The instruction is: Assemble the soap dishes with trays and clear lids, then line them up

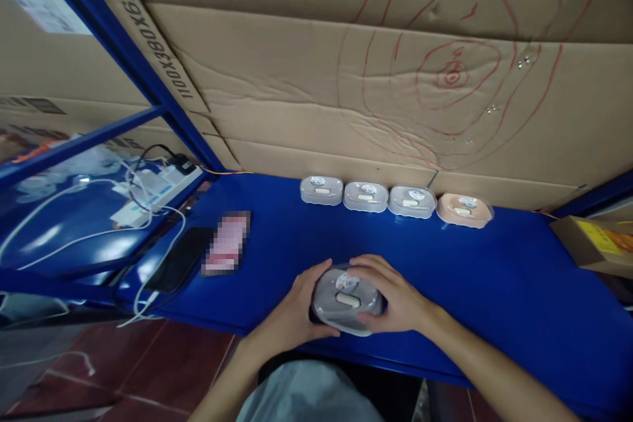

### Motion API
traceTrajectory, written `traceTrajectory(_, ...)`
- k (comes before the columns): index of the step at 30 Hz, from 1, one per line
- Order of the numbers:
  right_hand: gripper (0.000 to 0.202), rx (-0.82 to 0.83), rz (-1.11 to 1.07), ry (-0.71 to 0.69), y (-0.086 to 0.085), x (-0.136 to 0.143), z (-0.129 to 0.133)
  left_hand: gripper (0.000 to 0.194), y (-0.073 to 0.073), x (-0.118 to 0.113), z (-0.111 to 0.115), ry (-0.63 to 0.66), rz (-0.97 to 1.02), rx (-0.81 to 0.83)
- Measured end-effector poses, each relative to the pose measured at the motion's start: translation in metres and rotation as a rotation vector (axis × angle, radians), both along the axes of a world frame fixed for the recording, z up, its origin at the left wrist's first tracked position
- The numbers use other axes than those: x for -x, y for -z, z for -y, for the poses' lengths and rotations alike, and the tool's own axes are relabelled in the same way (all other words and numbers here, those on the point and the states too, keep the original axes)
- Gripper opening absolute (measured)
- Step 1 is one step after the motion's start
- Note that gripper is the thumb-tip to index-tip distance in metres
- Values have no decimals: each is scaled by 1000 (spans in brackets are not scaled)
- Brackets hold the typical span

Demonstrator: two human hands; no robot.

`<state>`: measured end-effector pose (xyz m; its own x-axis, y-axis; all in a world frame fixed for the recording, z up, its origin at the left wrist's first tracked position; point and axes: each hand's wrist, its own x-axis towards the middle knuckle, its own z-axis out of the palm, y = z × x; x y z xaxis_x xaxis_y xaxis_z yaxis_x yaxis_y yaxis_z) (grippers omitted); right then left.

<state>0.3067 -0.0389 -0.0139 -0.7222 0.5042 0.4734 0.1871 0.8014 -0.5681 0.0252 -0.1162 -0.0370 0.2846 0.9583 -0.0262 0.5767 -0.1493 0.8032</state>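
Note:
Near the front edge of the blue table (494, 290), a grey lidded plastic box (341, 311) is held between my two hands. It has a clear top, a white oblong tab and a round printed sticker. My left hand (302, 300) curves round its left side, thumb along the front. Gripping the right side is my right hand (395, 297), fingers over the far rim and thumb at the near right. Along the back stand three similar grey boxes (366, 198) and a peach-coloured one (465, 211) in a row.
A cardboard wall (277, 92) with red hand-drawn rings rises behind the table. To the left lie a black phone (182, 258), a pixelated pink item (228, 242) and a white power strip (158, 196) with cables. A cardboard box (588, 247) with a yellow label stands at the right.

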Motion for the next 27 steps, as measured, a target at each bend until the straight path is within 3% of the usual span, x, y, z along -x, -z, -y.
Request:
traceTrajectory(2, 63, 20, -47, 56, 0, -7, -8, 133, 1, -1, 1, -30, 13, -15)
traceTrajectory(5, 50, 66, -70, 266, 5, -16, -24, 134, -3, -1, 0, -4, -1, -14)
traceTrajectory(9, 49, 105, 2, 483, 20, -19, -41, 132, -8, -3, -3, 64, -51, -10)
traceTrajectory(15, 56, 25, 245, 393, 27, -17, -41, 125, -7, -4, -2, 53, -57, -19)
traceTrajectory(18, 49, -38, 281, 373, 16, -17, -34, 121, -5, -4, -1, 31, -47, -42)
traceTrajectory(20, 49, -40, 271, 283, 5, -15, -25, 117, -4, -4, -1, 19, -26, -52)
traceTrajectory(24, 84, 16, 347, -2, -12, -4, 0, 115, -5, -3, -2, -16, 48, -31)
traceTrajectory(27, 83, -10, 398, -19, -13, 5, 15, 119, -6, 0, -3, -32, 126, -7)
